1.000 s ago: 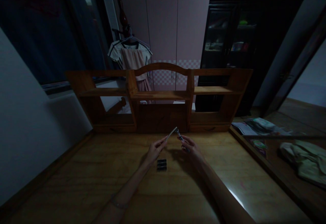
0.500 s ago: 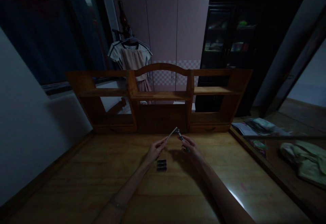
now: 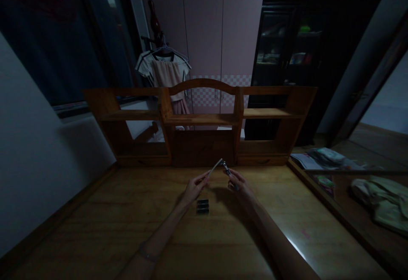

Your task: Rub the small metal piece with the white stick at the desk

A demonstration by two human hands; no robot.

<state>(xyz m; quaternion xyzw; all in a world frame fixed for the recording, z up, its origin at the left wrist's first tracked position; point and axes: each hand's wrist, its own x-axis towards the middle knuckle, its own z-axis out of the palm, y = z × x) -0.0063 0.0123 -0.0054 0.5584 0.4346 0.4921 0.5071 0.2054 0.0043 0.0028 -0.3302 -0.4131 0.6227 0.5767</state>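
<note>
My left hand (image 3: 194,188) pinches a thin pale stick (image 3: 215,166) that slants up to the right. In my right hand (image 3: 241,186) is a slim dark and silver handled tool (image 3: 227,170), which looks like a razor, tilted up to the left. The tool's head and the tip of the stick meet or nearly meet; whether they touch is too small to tell. On the wooden table, just below and right of my left hand, lies a small dark case (image 3: 202,206) with several rows.
A wooden shelf unit (image 3: 200,120) with drawers spans the back of the table (image 3: 197,246). Papers (image 3: 307,161) and a pale green cloth (image 3: 385,201) lie beyond the right edge. Clothes (image 3: 165,69) hang behind the shelf, before a pink wardrobe (image 3: 204,33).
</note>
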